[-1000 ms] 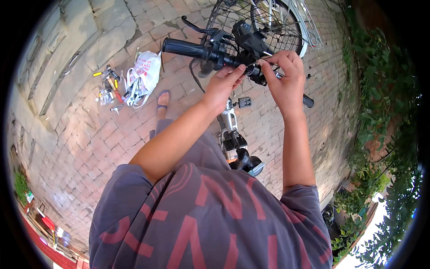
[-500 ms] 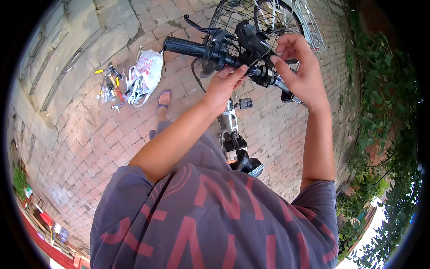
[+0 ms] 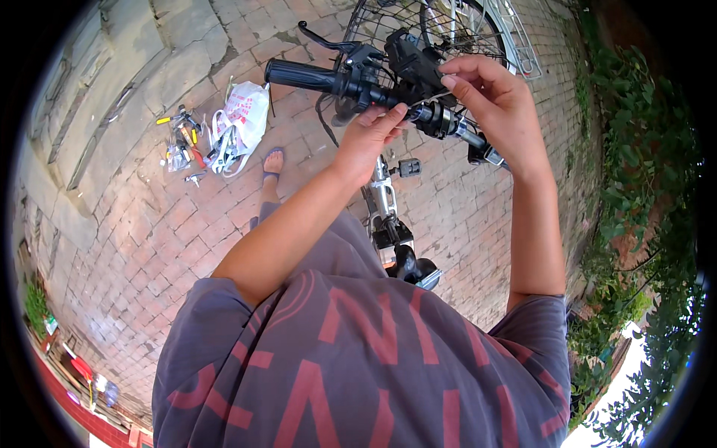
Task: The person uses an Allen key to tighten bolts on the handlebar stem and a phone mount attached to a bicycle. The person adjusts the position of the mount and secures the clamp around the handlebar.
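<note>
The bicycle handlebar [image 3: 377, 95] runs across the upper middle, with a black ribbed grip [image 3: 302, 75] and brake lever [image 3: 326, 39] on its left. My left hand [image 3: 366, 142] is closed at the bar, thumb and forefinger pinched together on a thin pale strip [image 3: 435, 98] whose kind I cannot tell. A black boxy holder [image 3: 411, 60] sits above the bar. My right hand [image 3: 502, 104] has thumb and forefinger bent close together at the holder's right edge; what lies between them is too small to make out.
A wire basket [image 3: 367, 26] and another bicycle's wheel [image 3: 467, 33] are beyond the handlebar. On the brick paving [image 3: 149, 246] to the left lie scattered hand tools [image 3: 184, 138] beside a white plastic bag [image 3: 243, 119]. Below the bar are a pedal [image 3: 408, 167] and black saddle [image 3: 413, 267]. Leafy plants [image 3: 642, 149] line the right.
My right hand's fingertips have come down and left to the black holder, drawing closer together. The handlebar and my left hand have shifted slightly left in view.
</note>
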A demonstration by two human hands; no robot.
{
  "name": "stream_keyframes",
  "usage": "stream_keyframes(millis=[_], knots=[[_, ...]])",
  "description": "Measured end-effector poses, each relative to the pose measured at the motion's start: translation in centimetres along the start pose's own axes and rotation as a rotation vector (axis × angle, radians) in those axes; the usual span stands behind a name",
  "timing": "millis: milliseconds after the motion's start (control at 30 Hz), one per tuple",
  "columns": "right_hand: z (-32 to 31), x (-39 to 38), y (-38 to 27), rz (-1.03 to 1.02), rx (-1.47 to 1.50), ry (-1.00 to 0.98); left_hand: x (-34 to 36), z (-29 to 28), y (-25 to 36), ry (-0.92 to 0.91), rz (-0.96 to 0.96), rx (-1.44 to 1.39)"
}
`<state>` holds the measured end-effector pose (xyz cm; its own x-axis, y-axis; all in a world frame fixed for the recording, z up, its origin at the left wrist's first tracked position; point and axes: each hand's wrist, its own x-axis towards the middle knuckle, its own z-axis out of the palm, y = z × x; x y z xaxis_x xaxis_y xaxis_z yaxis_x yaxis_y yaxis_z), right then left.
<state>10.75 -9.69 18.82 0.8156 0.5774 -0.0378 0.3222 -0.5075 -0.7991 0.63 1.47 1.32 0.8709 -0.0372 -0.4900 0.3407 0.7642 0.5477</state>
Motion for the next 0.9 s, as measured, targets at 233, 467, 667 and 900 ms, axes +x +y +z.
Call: stream_keyframes(millis=[233,467,667,900], knots=[[0.2,-0.1,-0.2,-0.125,-0.203,0.013,-0.1,-0.1,-0.1,0.0,0.012,-0.017],[-0.5,-0.6,-0.7,-0.398,-0.416,-0.011,-0.4,0.2,0.4,0.04,-0.014,-0.045],[-1.5,0.1,-0.7,-0.479,-0.528,-0.028,-0.5,-0.2,1.3,-0.024,-0.111,-0.028],[-1.4,0.7,-0.7,-0.446,-0.526,-0.018,-0.5,-0.2,1.4,-0.008,-0.088,-0.025]])
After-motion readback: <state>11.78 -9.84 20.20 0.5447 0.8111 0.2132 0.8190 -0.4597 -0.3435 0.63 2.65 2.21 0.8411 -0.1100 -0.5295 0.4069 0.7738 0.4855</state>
